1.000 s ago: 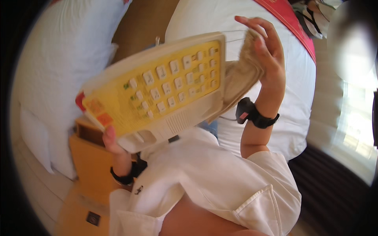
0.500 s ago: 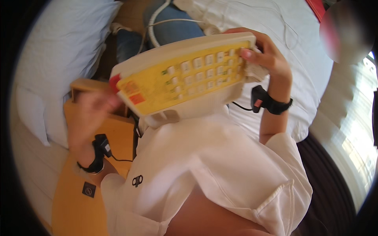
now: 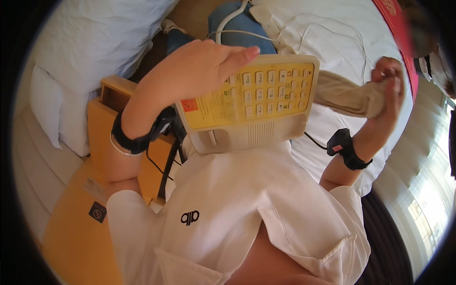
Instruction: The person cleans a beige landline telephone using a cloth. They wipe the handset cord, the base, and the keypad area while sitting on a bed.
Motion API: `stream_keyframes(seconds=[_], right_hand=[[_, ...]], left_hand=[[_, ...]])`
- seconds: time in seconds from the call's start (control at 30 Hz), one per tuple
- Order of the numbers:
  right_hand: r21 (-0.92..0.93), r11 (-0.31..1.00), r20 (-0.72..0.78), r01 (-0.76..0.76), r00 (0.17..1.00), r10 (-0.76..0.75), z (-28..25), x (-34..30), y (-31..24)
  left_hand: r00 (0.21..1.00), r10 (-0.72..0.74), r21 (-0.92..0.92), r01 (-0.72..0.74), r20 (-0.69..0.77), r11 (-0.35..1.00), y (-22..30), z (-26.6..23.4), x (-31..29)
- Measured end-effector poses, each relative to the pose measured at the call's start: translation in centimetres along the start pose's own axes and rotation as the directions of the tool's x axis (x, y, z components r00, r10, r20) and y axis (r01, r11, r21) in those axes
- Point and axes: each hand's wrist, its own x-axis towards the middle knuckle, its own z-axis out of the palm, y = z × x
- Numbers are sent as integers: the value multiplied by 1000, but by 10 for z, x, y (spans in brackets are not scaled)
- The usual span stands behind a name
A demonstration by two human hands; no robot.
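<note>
A cream desk telephone base (image 3: 261, 135) with a yellow keypad face is tilted up in front of my chest. My left hand (image 3: 199, 66) reaches over its upper left part, thumb along the far edge; its other fingers are hidden behind the telephone. To the right, my right hand (image 3: 388, 92) is closed on a limp beige cloth (image 3: 344, 97), which stretches toward the telephone's right edge. Whether the cloth touches the telephone cannot be made out. A coiled white cord (image 3: 228, 21) runs over my jeans beyond the telephone.
A white-sheeted bed (image 3: 327, 47) with thin loose cables spreads at the far right, a red cloth (image 3: 396, 28) along its edge. White pillows (image 3: 90, 61) lie at far left. Beside my left arm stand a wooden drawer unit (image 3: 107, 118) and a yellowish tabletop (image 3: 71, 228).
My left hand has come up onto the telephone from its left side. My right hand has left the telephone's right edge and moved right with the cloth. The telephone has turned more level.
</note>
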Motion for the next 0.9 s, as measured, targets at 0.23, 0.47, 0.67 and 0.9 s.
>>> stream_keyframes(seconds=[0.23, 0.47, 0.67, 0.9], right_hand=[[-237, 910, 674, 340, 733, -99, 107, 4, -9], [-302, 780, 603, 548, 744, -289, 94, -5, 18], [214, 976, 429, 37, 894, -128, 47, 7, 9], [-613, 678, 635, 406, 763, 118, 77, 3, -10]], left_hand=[[941, 323, 195, -300, -97, 934, -9, 1, 11], [973, 230, 201, -224, -10, 954, 0, -9, 9], [993, 120, 18, -121, 14, 993, 4, -7, 7], [991, 125, 136, -130, 46, 982, 14, -9, 12]])
